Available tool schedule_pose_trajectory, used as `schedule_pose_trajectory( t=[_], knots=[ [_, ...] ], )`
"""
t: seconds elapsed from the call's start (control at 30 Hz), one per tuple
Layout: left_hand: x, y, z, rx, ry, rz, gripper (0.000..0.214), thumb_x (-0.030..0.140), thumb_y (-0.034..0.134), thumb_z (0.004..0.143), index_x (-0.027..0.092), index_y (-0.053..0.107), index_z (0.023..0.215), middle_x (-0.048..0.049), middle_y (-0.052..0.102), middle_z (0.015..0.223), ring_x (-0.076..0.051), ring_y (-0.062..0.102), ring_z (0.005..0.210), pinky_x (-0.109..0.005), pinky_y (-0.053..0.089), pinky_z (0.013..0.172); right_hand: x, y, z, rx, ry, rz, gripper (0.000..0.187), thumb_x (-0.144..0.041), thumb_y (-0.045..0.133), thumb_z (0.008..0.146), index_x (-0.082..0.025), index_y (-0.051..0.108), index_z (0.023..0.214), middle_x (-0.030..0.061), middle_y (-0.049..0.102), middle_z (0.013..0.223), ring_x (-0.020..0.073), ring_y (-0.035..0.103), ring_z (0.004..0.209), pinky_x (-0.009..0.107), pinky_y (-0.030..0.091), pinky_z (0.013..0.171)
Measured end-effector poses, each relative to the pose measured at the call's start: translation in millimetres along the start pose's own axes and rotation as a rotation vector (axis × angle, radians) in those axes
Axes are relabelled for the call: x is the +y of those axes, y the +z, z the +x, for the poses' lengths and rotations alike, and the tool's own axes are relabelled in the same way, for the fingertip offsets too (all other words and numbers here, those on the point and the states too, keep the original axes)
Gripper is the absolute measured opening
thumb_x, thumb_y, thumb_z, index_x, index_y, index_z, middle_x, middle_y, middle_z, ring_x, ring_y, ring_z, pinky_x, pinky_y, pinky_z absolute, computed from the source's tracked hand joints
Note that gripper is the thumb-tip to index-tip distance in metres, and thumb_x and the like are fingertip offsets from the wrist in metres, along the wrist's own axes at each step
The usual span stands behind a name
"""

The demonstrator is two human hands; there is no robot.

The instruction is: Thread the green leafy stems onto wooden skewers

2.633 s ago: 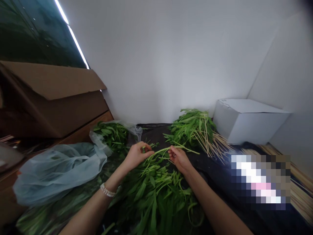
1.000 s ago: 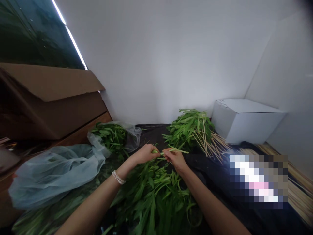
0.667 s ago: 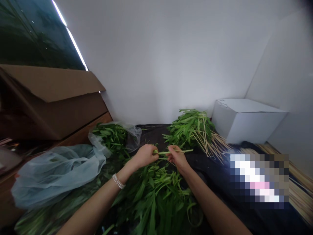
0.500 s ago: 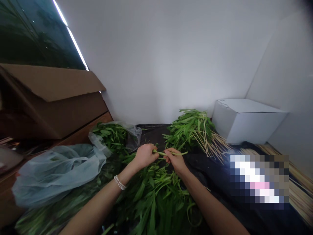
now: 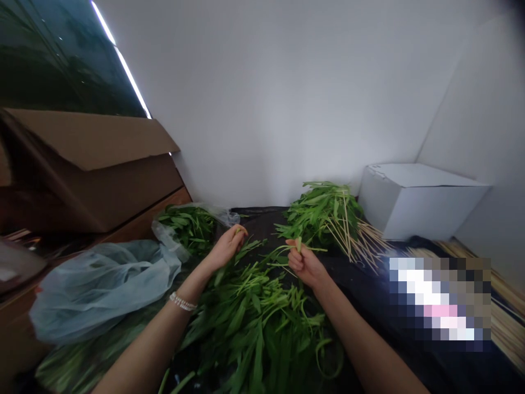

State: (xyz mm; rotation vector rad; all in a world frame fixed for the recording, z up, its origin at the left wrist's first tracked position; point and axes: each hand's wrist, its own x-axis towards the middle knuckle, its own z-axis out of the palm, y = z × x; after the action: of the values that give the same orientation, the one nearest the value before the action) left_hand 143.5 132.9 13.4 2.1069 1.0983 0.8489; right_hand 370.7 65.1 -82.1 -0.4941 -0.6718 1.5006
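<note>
My left hand (image 5: pixel 225 247) is closed, with a small bit of green showing at its fingertips. To its right, my right hand (image 5: pixel 305 264) pinches a green stem (image 5: pixel 299 243) between thumb and fingers; a thin strand pokes out past the wrist side. Both hands are above a loose pile of long-leaved greens (image 5: pixel 256 328), which look like water spinach. Beyond my right hand lies a second heap of greens (image 5: pixel 320 210), with thin pale sticks (image 5: pixel 355 241) spread across its right side.
At the left stand an open cardboard box (image 5: pixel 94 186) and a pale plastic bag (image 5: pixel 110 290). More greens (image 5: pixel 188 224) sit in a clear bag near the wall. A white box (image 5: pixel 426 202) is at the back right, with long pale strips (image 5: pixel 508 323) beside it. Dark sheeting (image 5: pixel 262 221) covers the surface.
My hands have moved apart: the left went left and up, the right slightly right. The stem that stretched between them is no longer held across both hands.
</note>
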Motion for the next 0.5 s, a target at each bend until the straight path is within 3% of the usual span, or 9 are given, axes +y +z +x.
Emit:
schedule_pose_trajectory(
  t=[0.1, 0.2, 0.27, 0.4, 0.5],
  knots=[
    [12.6, 12.0, -3.2, -0.018, 0.038, 0.112, 0.030, 0.044, 0.055, 0.082, 0.017, 0.065, 0.091, 0.0007, 0.062, 0.071, -0.014, 0.053, 0.064, -0.024, 0.042, 0.062, 1.8, 1.0, -0.5, -0.015, 0.016, -0.008, 0.028, -0.041, 0.071, 0.074, -0.020, 0.068, 0.090, -0.0108, 0.028, 0.046, 0.0058, 0.015, 0.039, 0.021, 0.013, 0.037],
    [17.8, 27.9, -2.4, -0.143, 0.064, 0.139, 0.029, 0.041, 0.062, 0.078, 0.017, 0.071, 0.091, -0.0002, 0.067, 0.072, -0.015, 0.057, 0.065, -0.024, 0.042, 0.062, 3.7, 4.6, -2.1, -0.038, 0.037, -0.007, 0.031, -0.044, 0.071, 0.074, -0.019, 0.068, 0.092, -0.0109, 0.028, 0.046, 0.0056, 0.016, 0.039, 0.021, 0.013, 0.038],
    [16.2, 40.4, -1.2, -0.193, 0.096, 0.123, 0.029, 0.039, 0.064, 0.078, 0.018, 0.073, 0.095, -0.0021, 0.072, 0.083, -0.017, 0.061, 0.073, -0.025, 0.044, 0.069, 5.0, 8.6, -3.9, -0.057, 0.048, -0.007, 0.033, -0.046, 0.072, 0.073, -0.019, 0.068, 0.091, -0.0110, 0.029, 0.045, 0.0051, 0.017, 0.039, 0.021, 0.013, 0.039],
    [9.5, 55.9, 0.3, -0.197, 0.165, 0.177, 0.023, 0.035, 0.062, 0.080, 0.019, 0.075, 0.091, -0.0024, 0.073, 0.085, -0.018, 0.064, 0.077, -0.025, 0.045, 0.072, 6.3, 15.0, -5.9, -0.079, 0.072, -0.022, 0.036, -0.046, 0.075, 0.070, -0.018, 0.067, 0.091, -0.0112, 0.033, 0.044, 0.0043, 0.019, 0.038, 0.020, 0.014, 0.039],
    [8.5, 50.5, 0.3, -0.150, 0.219, 0.247, 0.018, 0.027, 0.058, 0.081, 0.019, 0.074, 0.084, -0.0022, 0.072, 0.082, -0.017, 0.064, 0.077, -0.025, 0.044, 0.073, 5.3, 14.0, -4.4, -0.032, 0.056, -0.018, 0.040, -0.042, 0.077, 0.067, -0.019, 0.065, 0.097, -0.0114, 0.036, 0.044, 0.0039, 0.022, 0.038, 0.019, 0.015, 0.039]
  ],
)
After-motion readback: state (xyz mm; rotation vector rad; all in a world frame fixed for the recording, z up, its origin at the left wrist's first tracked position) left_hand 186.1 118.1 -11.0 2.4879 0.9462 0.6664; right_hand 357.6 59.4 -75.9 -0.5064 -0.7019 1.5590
